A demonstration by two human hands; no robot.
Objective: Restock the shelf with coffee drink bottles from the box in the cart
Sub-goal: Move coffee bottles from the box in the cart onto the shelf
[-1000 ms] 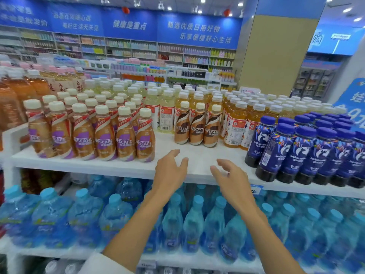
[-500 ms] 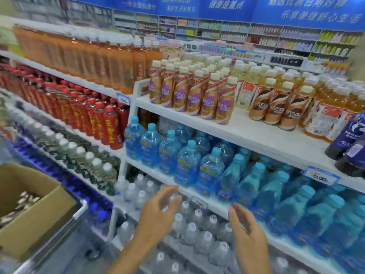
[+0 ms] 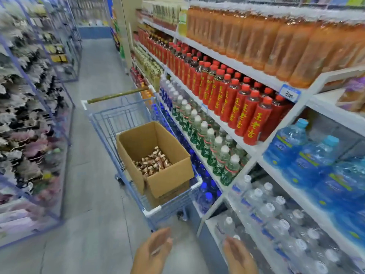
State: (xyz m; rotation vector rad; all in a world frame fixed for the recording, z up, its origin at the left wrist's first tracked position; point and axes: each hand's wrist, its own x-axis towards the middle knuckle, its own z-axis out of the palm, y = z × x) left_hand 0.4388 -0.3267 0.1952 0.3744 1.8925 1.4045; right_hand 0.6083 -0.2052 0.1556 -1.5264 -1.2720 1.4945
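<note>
Wire cart (image 3: pixel 126 115), square cardboard box (image 3: pixel 169 180) of glossy coffee bottles (image 3: pixel 153 162), left hand (image 3: pixel 153 254) and right hand (image 3: pixel 238 256) empty, fingers straight

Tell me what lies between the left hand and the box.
Only the near wire wall of the cart stands between the left hand and the box, as the head view shows.

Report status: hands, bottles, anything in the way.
Left hand, right hand open, empty. Bottles in box, box in cart. Nothing covers box.
</note>
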